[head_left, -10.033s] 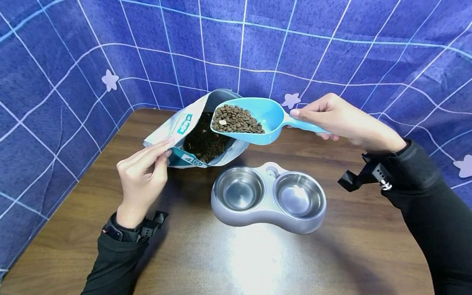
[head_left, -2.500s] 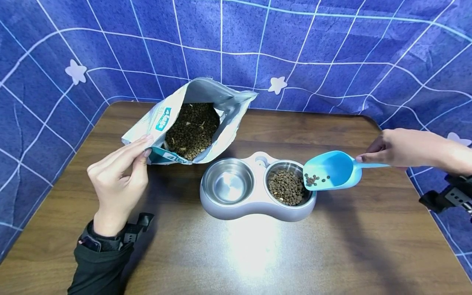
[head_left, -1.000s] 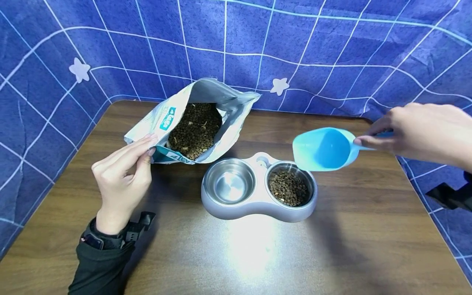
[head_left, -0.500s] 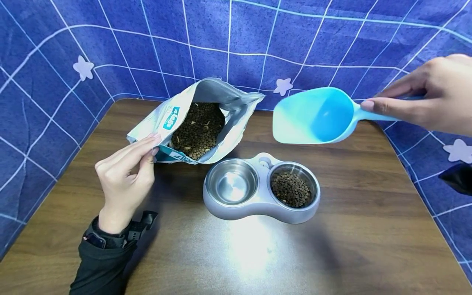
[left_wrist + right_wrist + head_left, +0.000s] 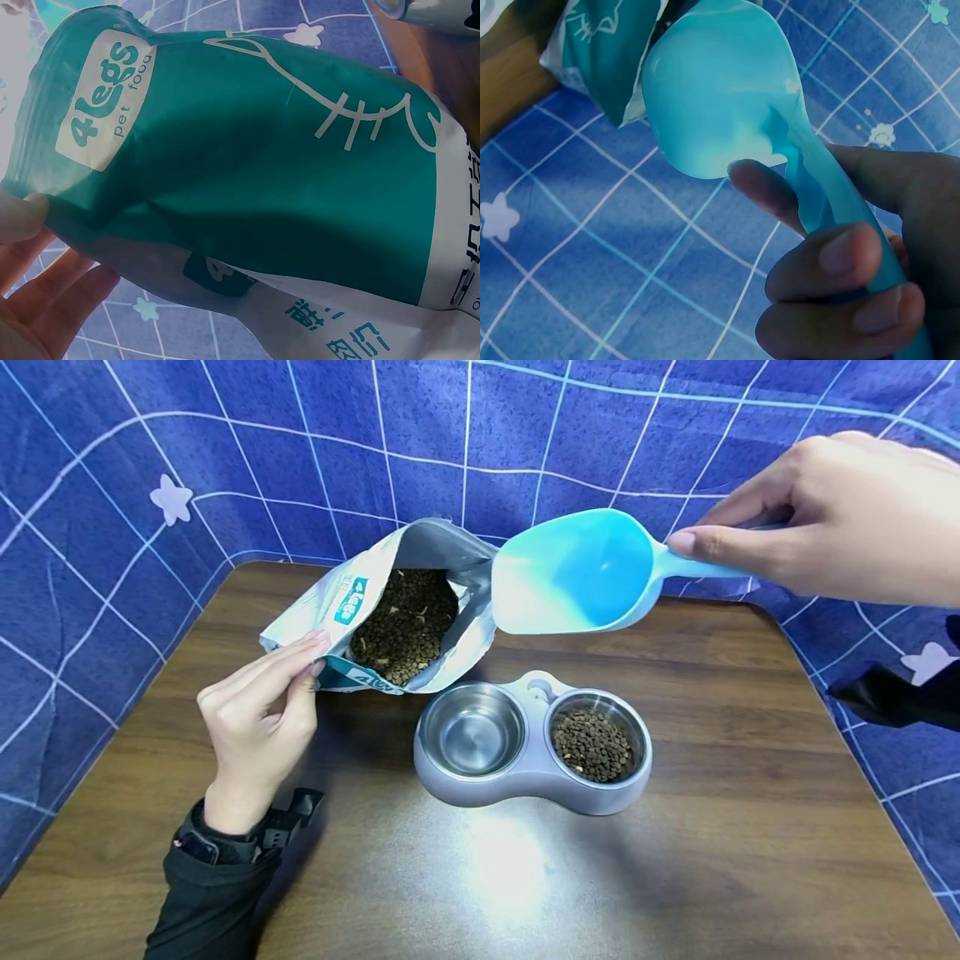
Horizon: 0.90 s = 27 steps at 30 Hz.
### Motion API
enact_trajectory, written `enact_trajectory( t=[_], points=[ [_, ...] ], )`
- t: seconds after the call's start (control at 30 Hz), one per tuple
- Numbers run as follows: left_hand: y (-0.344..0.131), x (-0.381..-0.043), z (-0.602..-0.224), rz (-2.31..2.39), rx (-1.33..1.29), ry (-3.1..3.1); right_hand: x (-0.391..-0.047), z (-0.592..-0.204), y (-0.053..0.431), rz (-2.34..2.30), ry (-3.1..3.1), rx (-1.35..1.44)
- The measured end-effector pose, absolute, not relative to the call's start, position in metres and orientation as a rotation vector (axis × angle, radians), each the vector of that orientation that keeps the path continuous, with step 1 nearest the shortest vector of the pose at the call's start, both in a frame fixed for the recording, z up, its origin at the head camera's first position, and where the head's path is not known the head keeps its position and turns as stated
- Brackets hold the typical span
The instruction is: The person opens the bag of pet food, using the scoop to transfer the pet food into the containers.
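Observation:
My left hand (image 5: 258,718) pinches the near left rim of an upright, open pet food bag (image 5: 468,647), white and teal with "4legs" printed on it. Brown kibble (image 5: 405,627) shows inside. In the left wrist view the bag's teal face (image 5: 285,172) fills most of the picture. My right hand (image 5: 840,518) grips the handle of a light blue scoop (image 5: 577,572), which holds nothing and overlaps the bag's right edge in the head view. Curled fingers (image 5: 832,259) wrap the handle in the right wrist view.
A grey double pet bowl (image 5: 532,777) stands on the wooden table (image 5: 750,827) in front of the bag. Its right steel bowl holds kibble (image 5: 592,745); its left steel bowl (image 5: 474,735) is bare. A blue gridded cloth (image 5: 585,435) hangs behind and around the table.
Ten seconds ago the scoop held kibble and both bowls were bare; then kibble appeared in the right bowl. Since then the emptied scoop has risen and moved left to the bag. My left hand keeps its pinch.

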State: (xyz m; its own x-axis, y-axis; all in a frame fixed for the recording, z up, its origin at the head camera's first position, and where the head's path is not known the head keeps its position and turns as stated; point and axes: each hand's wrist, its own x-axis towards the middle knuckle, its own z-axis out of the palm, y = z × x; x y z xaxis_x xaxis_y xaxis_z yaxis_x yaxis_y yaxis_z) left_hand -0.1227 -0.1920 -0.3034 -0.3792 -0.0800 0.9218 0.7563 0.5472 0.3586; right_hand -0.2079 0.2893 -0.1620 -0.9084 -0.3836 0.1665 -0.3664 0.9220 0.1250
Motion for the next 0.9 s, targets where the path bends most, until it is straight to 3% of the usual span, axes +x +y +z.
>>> enact_trajectory(
  t=[0.1, 0.2, 0.9],
  points=[
    [-0.192, -0.122, -0.304, -0.996, -0.567, -1.739, -0.159, -0.13, 0.217, -0.111, -2.928, 0.552],
    [-0.192, -0.122, -0.304, -0.998, -0.57, -1.733, -0.143, -0.119, 0.188, -0.141, -2.906, 0.59],
    [-0.194, -0.122, -0.303, -0.968, -0.588, -1.75, -0.156, -0.124, 0.124, -0.187, -2.812, 0.744]
  ],
)
